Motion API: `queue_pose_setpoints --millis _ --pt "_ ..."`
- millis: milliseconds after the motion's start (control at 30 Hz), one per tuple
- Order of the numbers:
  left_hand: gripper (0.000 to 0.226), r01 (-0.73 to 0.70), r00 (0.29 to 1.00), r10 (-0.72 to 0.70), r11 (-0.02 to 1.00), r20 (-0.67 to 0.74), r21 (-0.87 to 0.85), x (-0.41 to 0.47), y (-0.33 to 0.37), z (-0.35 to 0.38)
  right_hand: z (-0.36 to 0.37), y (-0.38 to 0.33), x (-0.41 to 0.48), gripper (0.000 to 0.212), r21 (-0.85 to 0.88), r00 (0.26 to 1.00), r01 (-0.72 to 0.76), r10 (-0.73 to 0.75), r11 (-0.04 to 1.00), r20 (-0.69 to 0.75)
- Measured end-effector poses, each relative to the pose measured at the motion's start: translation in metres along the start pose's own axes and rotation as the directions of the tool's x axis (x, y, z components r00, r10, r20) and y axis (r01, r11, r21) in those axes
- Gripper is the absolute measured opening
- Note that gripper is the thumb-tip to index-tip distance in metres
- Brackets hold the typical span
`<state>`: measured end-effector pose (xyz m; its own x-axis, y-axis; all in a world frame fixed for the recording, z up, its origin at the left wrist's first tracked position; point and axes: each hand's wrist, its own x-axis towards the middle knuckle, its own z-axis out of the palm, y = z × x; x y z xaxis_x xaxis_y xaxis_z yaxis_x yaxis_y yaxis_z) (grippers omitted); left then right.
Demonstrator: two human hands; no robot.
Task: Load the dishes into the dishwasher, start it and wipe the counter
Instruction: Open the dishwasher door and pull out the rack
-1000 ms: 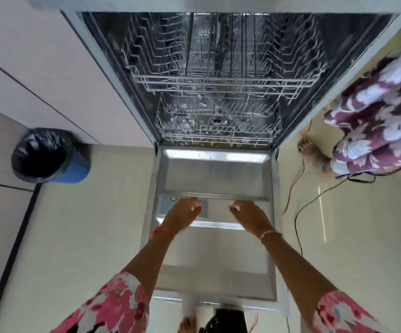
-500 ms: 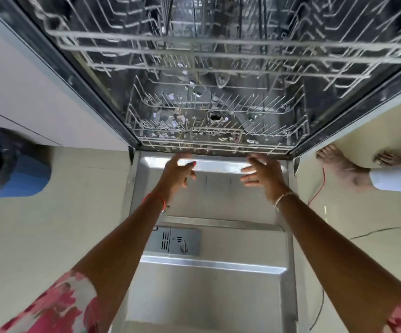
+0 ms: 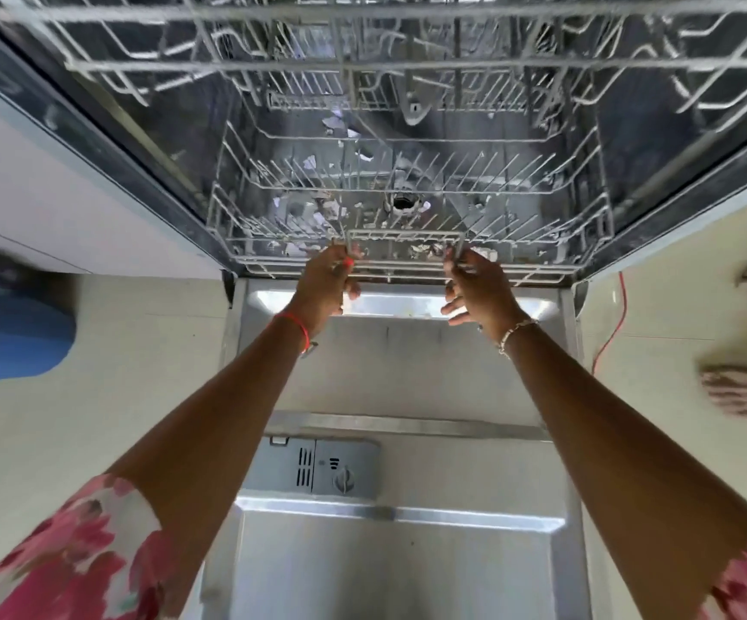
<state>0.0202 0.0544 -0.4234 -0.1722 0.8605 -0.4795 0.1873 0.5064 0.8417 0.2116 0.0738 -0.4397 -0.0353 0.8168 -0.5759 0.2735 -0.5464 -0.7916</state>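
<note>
I saw pink floral sleeves [image 3: 63,552] on both arms; red thread [image 3: 296,324] at left hand [image 3: 324,284] wrist, beaded bracelet [image 3: 515,333] at right hand [image 3: 481,290] wrist.

I find no legible word, brand, number or label in this view. The one marking I can log is on the detergent dispenser [image 3: 313,469], set into the inner face of the open dishwasher door [image 3: 430,378]. It is a small dark symbol of short stacked bars [image 3: 334,463], printed just above the round knob [image 3: 343,481]. The column of slots to its left is a grille, not lettering. Any finer print on the dispenser is too small for me to read.
</note>
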Motion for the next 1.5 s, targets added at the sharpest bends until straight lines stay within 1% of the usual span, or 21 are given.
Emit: queue_pose_setpoints --millis 67,167,267,333,433,567,700,833,933,1033,1133,1267,1500 --pt "0.015 -0.001 0.999 0.0 1.0 -0.034 -0.013 -0.004 -0.011 0.003 0.0 0.006 -0.008 0.007 -0.007 1.0 -0.025 0.025 1.0 0.018" --pt "0.017 0.059 0.993 -0.058 0.998 -0.099 0.001 -0.023 -0.036 0.002 -0.002 0.018 -0.032 0.005 0.001 0.996 -0.085 0.085 0.996 0.031" --pt "0.017 0.12 0.986 -0.118 0.993 -0.119 0.009 -0.059 -0.055 0.004 -0.004 0.035 -0.066 0.006 -0.087 0.995 -0.087 0.091 0.992 0.038" --pt "0.016 0.156 0.979 -0.151 0.987 -0.137 0.029 -0.088 -0.067 0.005 -0.003 0.051 -0.092 0.009 -0.097 0.992 -0.113 0.118 0.989 0.044" --pt "0.017 0.196 0.971 -0.193 0.981 -0.139 0.008 -0.137 -0.083 0.006 0.003 0.074 -0.134 0.007 -0.101 0.986 -0.16 0.163 0.982 0.019" --pt "0.014 0.24 0.963 -0.237 0.971 -0.132 0.008 -0.196 -0.106 0.004 0.012 0.105 -0.187 0.015 -0.124 0.975 -0.219 0.221 0.968 0.002" --pt "0.011 0.295 0.948 -0.292 0.956 -0.124 0.002 -0.245 -0.135 0.001 0.016 0.135 -0.232 0.006 -0.183 0.968 -0.244 0.25 0.952 0.007" --pt "0.019 0.353 0.929 -0.352 0.935 -0.116 -0.008 -0.286 -0.157 0.0 0.022 0.176 -0.266 0.014 -0.258 0.969 -0.243 0.248 0.935 -0.015" --pt "0.032 0.394 0.913 -0.398 0.917 -0.093 -0.057 -0.317 -0.168 -0.002 0.025 0.202 -0.291 0.019 -0.315 0.975 -0.211 0.222 0.925 -0.003" --pt "0.032 0.398 0.913 -0.404 0.912 -0.054 -0.096 -0.342 -0.176 -0.005 0.026 0.217 -0.314 0.021 -0.339 0.973 -0.213 0.231 0.916 0.014" --pt "0.027 0.402 0.912 -0.407 0.912 -0.049 -0.082 -0.361 -0.185 -0.008 0.029 0.227 -0.335 0.028 -0.382 0.972 -0.2 0.231 0.902 0.036" --pt "0.033 0.403 0.913 -0.405 0.914 -0.051 -0.04 -0.38 -0.196 -0.011 0.032 0.235 -0.354 0.019 -0.373 0.966 -0.23 0.258 0.899 0.029" --pt "0.025 0.383 0.921 -0.386 0.922 -0.058 -0.05 -0.392 -0.196 -0.007 0.032 0.237 -0.362 0.02 -0.461 0.972 -0.196 0.235 0.865 0.028"
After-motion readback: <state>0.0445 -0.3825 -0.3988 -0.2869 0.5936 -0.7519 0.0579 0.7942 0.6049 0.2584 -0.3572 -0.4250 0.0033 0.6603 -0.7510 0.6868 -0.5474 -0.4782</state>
